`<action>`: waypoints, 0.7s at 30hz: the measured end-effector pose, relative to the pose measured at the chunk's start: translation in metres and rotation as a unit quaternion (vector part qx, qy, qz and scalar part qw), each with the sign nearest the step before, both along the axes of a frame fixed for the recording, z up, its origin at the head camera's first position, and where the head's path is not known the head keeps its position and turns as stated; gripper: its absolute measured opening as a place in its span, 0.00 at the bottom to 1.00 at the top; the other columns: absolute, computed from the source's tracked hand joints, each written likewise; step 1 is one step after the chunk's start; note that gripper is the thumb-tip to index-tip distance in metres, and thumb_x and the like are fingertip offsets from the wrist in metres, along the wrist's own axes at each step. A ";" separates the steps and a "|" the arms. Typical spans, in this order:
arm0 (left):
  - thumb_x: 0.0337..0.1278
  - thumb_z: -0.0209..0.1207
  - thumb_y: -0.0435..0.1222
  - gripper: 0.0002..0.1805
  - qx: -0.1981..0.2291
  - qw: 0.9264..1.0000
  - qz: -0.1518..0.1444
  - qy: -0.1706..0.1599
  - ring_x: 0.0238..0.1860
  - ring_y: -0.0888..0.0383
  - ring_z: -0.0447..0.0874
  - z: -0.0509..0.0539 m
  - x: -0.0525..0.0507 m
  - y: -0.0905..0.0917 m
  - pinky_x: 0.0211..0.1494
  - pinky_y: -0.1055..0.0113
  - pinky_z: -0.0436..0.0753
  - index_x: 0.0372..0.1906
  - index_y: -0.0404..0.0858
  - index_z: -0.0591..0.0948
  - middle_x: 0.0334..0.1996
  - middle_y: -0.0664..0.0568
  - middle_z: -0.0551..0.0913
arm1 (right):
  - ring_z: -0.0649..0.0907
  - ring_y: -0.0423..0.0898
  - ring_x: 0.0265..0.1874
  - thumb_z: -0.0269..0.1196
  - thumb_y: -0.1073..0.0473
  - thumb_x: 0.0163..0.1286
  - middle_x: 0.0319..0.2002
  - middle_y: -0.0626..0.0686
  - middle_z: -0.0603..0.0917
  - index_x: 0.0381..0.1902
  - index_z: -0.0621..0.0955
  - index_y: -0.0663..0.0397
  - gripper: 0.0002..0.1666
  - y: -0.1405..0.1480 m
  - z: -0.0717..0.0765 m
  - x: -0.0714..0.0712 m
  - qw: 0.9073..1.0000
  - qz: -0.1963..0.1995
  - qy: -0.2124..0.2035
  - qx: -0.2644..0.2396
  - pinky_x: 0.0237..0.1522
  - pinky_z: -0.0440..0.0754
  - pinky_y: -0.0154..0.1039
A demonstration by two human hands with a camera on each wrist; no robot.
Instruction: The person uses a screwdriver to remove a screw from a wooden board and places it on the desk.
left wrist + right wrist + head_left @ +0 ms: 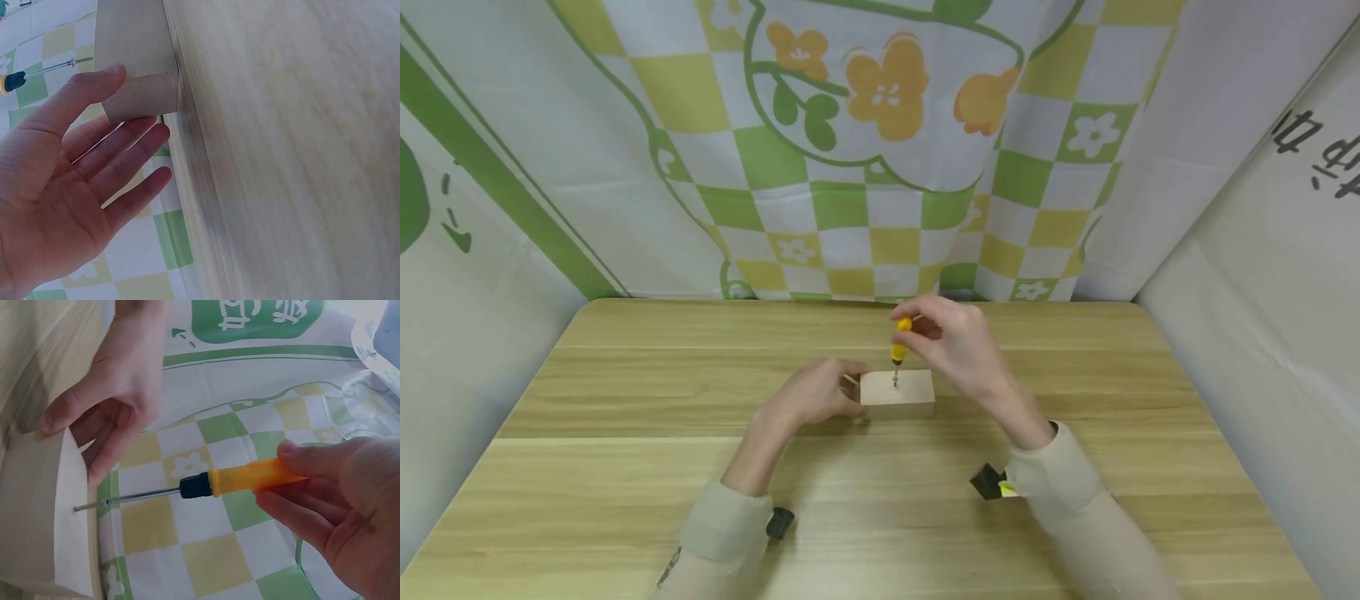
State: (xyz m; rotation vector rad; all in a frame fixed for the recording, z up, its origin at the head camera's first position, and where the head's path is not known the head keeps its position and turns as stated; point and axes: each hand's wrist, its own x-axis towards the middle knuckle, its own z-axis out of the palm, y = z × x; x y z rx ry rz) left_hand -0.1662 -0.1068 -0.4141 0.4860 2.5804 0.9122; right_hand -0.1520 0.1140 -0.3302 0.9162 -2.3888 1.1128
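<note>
A pale wooden block lies on the table, with a screw standing partly sunk in its top face. My right hand pinches the yellow handle of a screwdriver between thumb and fingers. The screwdriver stands nearly upright over the block, its tip at the screw's head. At the block's left end, my left hand holds it between the thumb on the near side and the fingers on the far side. The left wrist view shows that thumb and fingertips on the block's end.
The wood-grain table ends at a patterned curtain behind the block. White cloth walls stand at the left and right. A small black device sits by the right cuff, another black piece by the left.
</note>
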 end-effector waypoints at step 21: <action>0.44 0.75 0.43 0.38 -0.014 1.000 0.008 0.013 0.54 0.55 0.86 -0.003 -0.002 0.000 0.61 0.55 0.81 0.65 0.46 0.78 0.57 0.50 0.84 | 0.83 0.44 0.37 0.73 0.62 0.59 0.39 0.53 0.80 0.44 0.81 0.59 0.16 -0.021 -0.008 0.010 0.995 -0.059 -0.055 -0.055 0.38 0.87 0.29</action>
